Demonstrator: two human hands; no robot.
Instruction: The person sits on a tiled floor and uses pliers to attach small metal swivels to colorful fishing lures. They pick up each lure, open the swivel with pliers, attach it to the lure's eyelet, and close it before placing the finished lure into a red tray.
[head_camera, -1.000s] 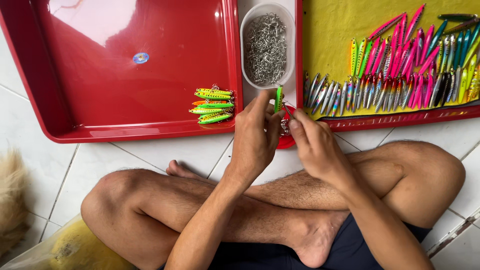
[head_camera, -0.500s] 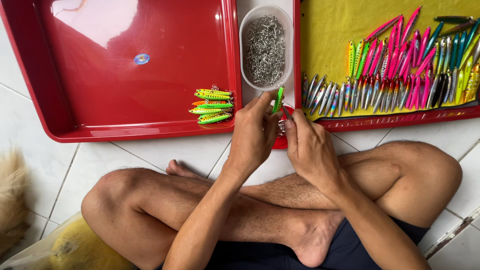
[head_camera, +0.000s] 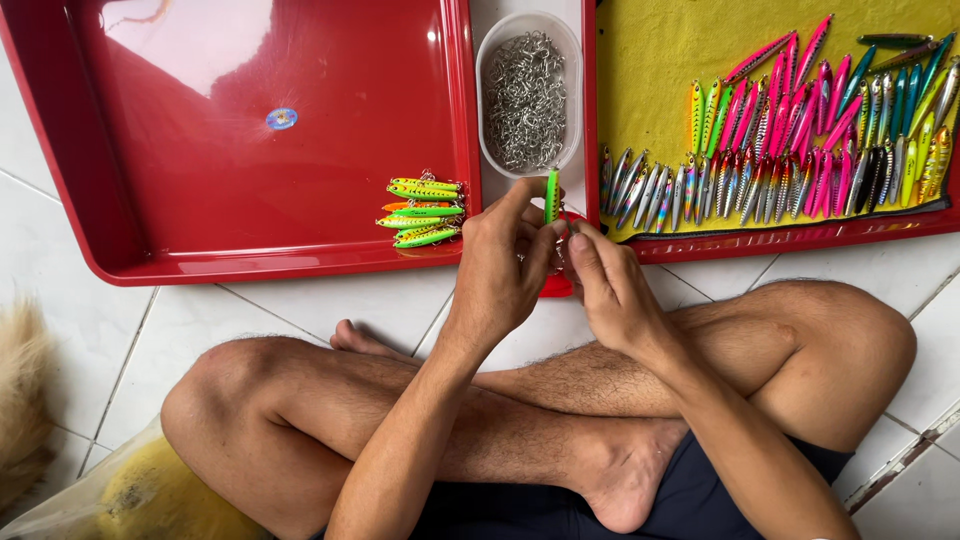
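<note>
My left hand (head_camera: 505, 262) pinches a small green fishing lure (head_camera: 551, 195) upright between thumb and fingers, just below a clear tub of metal hooks (head_camera: 527, 90). My right hand (head_camera: 605, 285) is closed beside it, fingertips working at the lure's lower end; what it pinches is too small to tell. A small pile of finished green and yellow lures (head_camera: 423, 212) lies in the near right corner of a large red tray (head_camera: 150, 245). I sit cross-legged on white floor tiles.
On the right, a second red tray (head_camera: 800, 238) with a yellow mat (head_camera: 660, 60) holds several rows of pink, green and silver lures (head_camera: 790, 130). A furry animal (head_camera: 20, 400) is at the left edge. A yellow bag (head_camera: 150, 495) lies by my left knee.
Both hands have stayed almost in place. The green lure has shifted slightly up and right between my fingers.
</note>
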